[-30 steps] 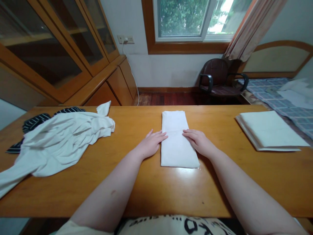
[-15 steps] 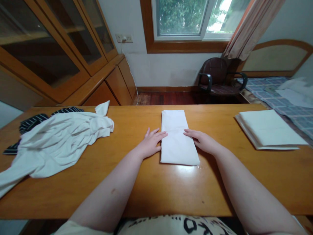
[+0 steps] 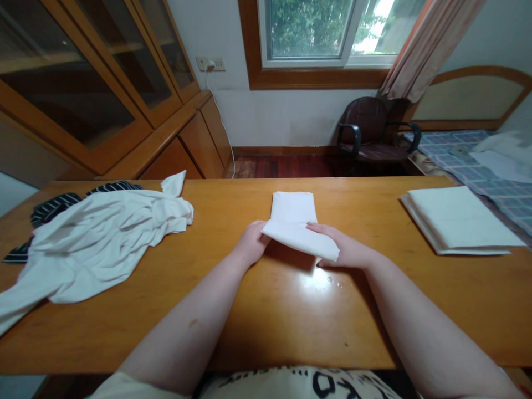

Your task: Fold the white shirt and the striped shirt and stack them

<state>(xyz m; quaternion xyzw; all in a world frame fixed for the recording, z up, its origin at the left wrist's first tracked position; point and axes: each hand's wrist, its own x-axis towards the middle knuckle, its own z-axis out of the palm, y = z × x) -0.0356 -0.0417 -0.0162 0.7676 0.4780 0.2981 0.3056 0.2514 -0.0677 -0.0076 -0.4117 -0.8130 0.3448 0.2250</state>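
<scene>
White cloth (image 3: 294,208), folded into a strip, lies near the middle of the tabletop (image 3: 266,321), between the two hands. Its far part rests flat, while its near part is raised off the wood and tilted, with a shadow below it. The left hand (image 3: 251,242) has the raised part by its left end; those fingers are drawn in narrow on the edge, most of them hidden beneath. The right hand (image 3: 344,247) holds the other end, with fingertips lying on top near the fold and the thumb low by the near corner; how tightly it grips, I cannot tell. Small wet-looking spots and a bright patch of reflected light show on the wood just in front of the right hand. Well to the left, a white shirt (image 3: 112,238) sprawls in wrinkles, partly over a dark striped garment (image 3: 56,209). Well to the right sits a white folded stack (image 3: 461,219), squared and flat. Past the far edge are a brown chair (image 3: 366,127) with black arms, a bed (image 3: 469,160) with a blue checked cover, and, under a window (image 3: 311,27), a pale wall (image 3: 274,122).
</scene>
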